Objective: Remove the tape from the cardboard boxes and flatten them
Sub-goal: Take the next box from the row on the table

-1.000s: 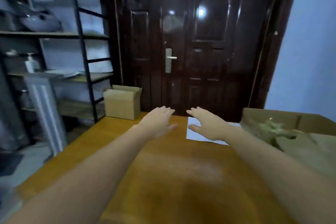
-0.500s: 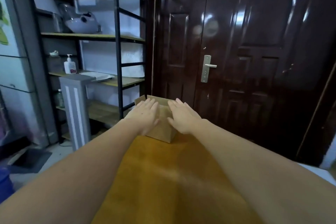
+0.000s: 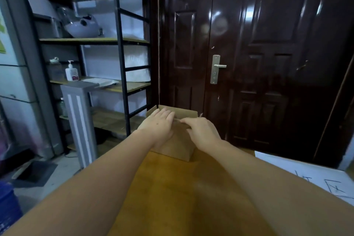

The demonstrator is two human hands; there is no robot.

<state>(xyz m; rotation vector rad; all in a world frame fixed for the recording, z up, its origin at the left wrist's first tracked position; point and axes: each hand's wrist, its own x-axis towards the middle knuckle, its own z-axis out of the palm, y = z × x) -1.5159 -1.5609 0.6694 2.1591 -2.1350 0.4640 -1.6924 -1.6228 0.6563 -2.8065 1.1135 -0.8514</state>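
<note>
On table's far edge, small brown cardboard box (image 3: pixel 176 147), flaps up

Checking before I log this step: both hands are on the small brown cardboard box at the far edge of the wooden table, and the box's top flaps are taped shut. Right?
Not quite. The head view shows the small brown cardboard box with its top flaps standing open, not taped shut. The rest holds: the left hand and right hand are both on it, at the far edge of the wooden table.

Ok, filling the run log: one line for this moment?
stage: reaching box | left hand: flat on cardboard box | right hand: on its top edge | box: upright, on wooden table
</note>
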